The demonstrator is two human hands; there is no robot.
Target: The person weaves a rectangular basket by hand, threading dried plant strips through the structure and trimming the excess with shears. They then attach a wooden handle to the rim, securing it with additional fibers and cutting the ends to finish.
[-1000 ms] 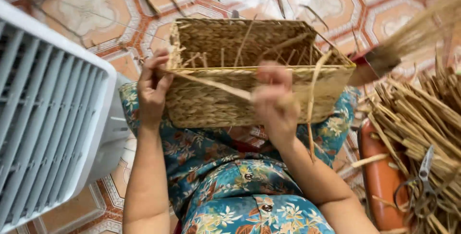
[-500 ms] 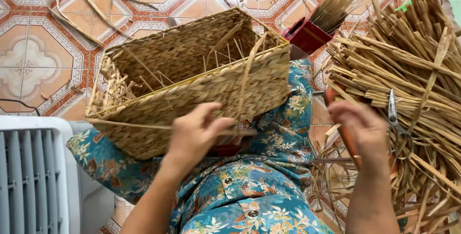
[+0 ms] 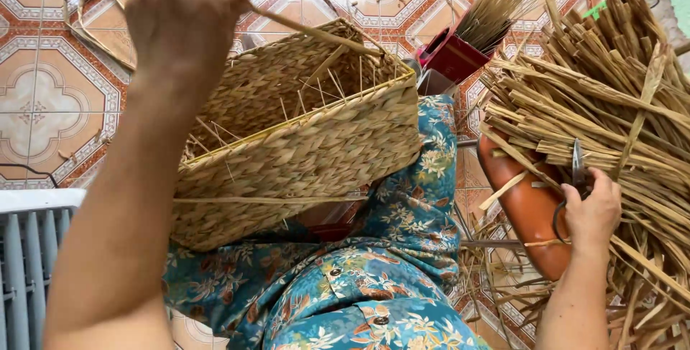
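No packages, labels, signs, screens — none visible.

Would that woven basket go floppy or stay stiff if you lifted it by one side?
The woven basket probably keeps its shape: its thick braided walls stand up square while it rests tilted on the lap. It likely feels light for its size, being dry straw-like fibre. The loose strand pulled by the left hand looks bendy.

I see the left hand (image 3: 188, 16) raised, pinching a dry reed strand (image 3: 316, 34) above the woven basket (image 3: 302, 145) tilted on the lap. Right hand (image 3: 591, 210) closed on scissors (image 3: 575, 177), resting against the straw bundle (image 3: 611, 106). Orange stool (image 3: 525, 210) beside it; patterned tile floor (image 3: 43, 98) beneath.
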